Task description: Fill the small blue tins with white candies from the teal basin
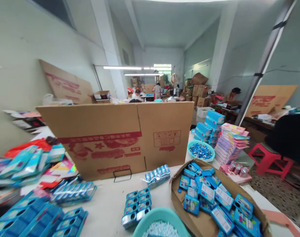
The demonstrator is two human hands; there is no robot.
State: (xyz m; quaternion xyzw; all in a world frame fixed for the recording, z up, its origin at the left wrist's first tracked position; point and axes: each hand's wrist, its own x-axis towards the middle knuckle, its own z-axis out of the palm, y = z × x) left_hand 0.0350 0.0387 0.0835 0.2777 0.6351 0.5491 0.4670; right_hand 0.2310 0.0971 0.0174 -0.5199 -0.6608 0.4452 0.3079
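Observation:
Neither of my hands is in view. On the white table in front of me lie a block of small blue packs, a wrapped row of packs and a shallow cardboard tray holding several blue boxes. A teal bowl with small white pieces sits at the near edge. Flat blue card packages are piled at the left.
A tall upright cardboard sheet walls off the far side of the table. Behind it to the right are a teal bowl of wrapped pieces and stacks of blue and pastel boxes. A seated person in black and red stools are at right.

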